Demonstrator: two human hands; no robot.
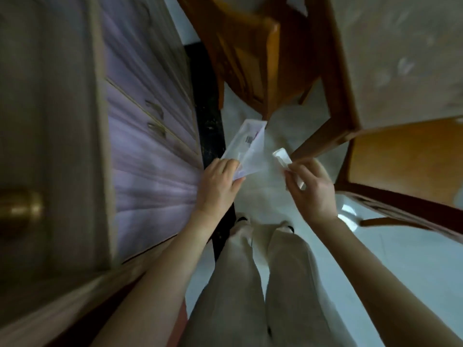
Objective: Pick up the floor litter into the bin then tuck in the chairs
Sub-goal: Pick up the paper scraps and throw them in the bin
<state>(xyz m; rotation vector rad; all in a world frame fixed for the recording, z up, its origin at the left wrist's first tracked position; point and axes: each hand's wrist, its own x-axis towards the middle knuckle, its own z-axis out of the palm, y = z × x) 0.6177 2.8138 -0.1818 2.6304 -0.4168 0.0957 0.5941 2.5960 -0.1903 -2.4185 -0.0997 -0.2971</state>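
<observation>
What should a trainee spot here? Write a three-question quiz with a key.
1. True or false: the left hand is empty.
2. The right hand pinches: A) a spoon B) a small clear plastic piece C) a chair leg.
3. Fill in: the cabinet drawers beside the left hand are ___ in colour.
Key: 1 false, it holds a flat plastic packet; 2 B; 3 purple.

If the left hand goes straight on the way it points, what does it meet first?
Probably the leg of the wooden chair, beyond the packet the left hand holds; depth unclear.
</observation>
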